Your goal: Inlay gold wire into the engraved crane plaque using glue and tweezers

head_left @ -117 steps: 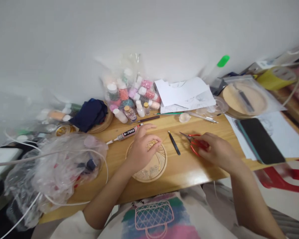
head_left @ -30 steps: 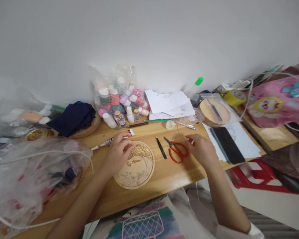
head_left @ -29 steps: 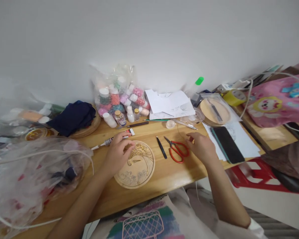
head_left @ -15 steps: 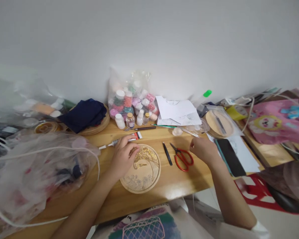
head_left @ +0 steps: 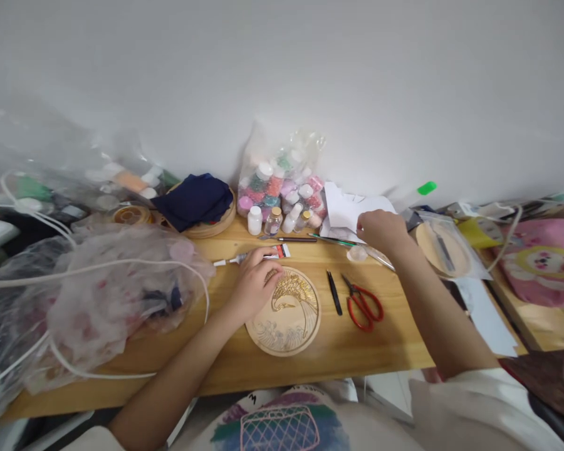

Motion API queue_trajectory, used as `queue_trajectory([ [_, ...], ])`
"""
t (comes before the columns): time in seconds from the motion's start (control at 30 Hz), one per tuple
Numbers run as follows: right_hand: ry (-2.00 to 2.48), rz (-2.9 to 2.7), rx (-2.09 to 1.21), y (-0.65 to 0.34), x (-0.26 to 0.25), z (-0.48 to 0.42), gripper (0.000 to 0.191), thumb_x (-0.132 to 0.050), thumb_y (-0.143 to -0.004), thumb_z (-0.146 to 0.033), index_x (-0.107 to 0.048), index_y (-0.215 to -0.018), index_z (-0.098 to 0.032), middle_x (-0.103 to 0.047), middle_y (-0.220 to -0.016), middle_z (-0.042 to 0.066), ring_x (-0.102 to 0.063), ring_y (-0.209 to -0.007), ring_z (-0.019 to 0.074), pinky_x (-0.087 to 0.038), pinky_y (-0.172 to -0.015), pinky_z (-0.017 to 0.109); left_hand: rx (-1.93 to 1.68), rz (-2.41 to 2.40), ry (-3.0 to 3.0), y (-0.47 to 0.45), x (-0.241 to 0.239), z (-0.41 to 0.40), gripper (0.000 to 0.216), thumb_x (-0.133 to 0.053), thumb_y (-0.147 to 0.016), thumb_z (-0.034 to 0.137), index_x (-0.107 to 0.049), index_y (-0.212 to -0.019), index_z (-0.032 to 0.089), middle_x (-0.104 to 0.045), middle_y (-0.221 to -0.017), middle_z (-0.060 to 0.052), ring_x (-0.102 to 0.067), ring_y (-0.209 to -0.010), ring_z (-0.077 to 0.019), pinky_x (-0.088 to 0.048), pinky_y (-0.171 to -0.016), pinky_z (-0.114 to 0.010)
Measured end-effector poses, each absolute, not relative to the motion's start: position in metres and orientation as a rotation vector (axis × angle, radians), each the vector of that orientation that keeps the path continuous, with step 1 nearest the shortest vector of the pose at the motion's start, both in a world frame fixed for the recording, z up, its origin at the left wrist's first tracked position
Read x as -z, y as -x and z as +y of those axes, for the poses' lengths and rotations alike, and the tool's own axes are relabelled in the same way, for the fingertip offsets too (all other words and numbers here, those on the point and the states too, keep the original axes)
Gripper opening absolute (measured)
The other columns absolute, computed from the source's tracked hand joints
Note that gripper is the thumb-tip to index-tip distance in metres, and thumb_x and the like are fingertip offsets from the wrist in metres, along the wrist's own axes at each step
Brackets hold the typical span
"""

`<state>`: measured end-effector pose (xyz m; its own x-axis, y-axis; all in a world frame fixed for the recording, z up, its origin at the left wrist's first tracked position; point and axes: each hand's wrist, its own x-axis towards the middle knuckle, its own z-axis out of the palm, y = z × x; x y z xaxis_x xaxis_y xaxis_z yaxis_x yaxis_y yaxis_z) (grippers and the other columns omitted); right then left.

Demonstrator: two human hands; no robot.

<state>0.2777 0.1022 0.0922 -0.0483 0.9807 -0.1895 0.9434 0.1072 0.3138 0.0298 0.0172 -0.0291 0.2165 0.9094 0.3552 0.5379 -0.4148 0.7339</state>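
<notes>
A round wooden disc (head_left: 286,316) carved with a gold-lined bird lies on the wooden table (head_left: 244,357). My left hand (head_left: 256,283) rests on the disc's upper left edge with its fingers curled against it. My right hand (head_left: 380,230) is stretched to the back of the table, over the white papers (head_left: 345,210) and just above a small clear cup (head_left: 357,253). Its fingers are bent down and closed; what they hold is hidden. Red scissors (head_left: 365,306) and black tweezers (head_left: 333,292) lie untouched right of the disc.
A glue tube (head_left: 258,256) lies behind my left hand. At the back stand a bag of bead bottles (head_left: 282,181) and a dark blue cloth (head_left: 193,200). Plastic bags with white cable (head_left: 117,288) fill the left. A bagged wooden disc (head_left: 439,247) and pink bag (head_left: 540,260) sit right.
My right hand has moved from beside the scissors up and back to the white papers. My left hand has stayed on the disc. The view has swung to the left.
</notes>
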Motion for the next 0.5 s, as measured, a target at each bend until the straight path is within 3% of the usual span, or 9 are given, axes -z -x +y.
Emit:
queue_trajectory([
  [0.3,-1.786,2.148,0.039,-0.258,-0.088,0.078,0.021,-0.055,-0.088,-0.025,-0.075,-0.087,-0.019,-0.076,-0.084,0.011,-0.066,-0.072,0.0231,-0.033,-0.056,0.029,-1.099,1.373,-1.974,-0.025,0.024,0.019,0.013,-0.061,-0.084,0.009,-0.065,-0.080,0.020,-0.061,-0.108,-0.005,-0.060,-0.108,-0.0222,-0.050,-0.096,-0.043],
  [0.4,-1.641,2.315,0.187,-0.237,-0.077,0.066,0.023,-0.053,-0.091,-0.028,-0.072,-0.102,-0.023,-0.077,-0.090,0.006,-0.067,-0.077,0.0203,-0.037,-0.061,0.027,-1.142,1.428,-1.951,-0.019,0.021,0.022,0.009,-0.062,-0.085,0.013,-0.066,-0.082,0.021,-0.061,-0.112,-0.005,-0.059,-0.110,-0.0229,-0.049,-0.098,-0.045],
  [0.5,-1.374,2.539,0.232,-0.204,-0.061,0.063,0.029,-0.049,-0.095,-0.032,-0.065,-0.116,-0.020,-0.076,-0.099,0.009,-0.069,-0.085,0.0220,-0.039,-0.064,0.028,-1.209,1.511,-1.910,-0.009,0.020,0.027,0.008,-0.061,-0.086,0.015,-0.066,-0.084,0.021,-0.059,-0.114,-0.006,-0.058,-0.114,-0.0238,-0.048,-0.100,-0.046],
])
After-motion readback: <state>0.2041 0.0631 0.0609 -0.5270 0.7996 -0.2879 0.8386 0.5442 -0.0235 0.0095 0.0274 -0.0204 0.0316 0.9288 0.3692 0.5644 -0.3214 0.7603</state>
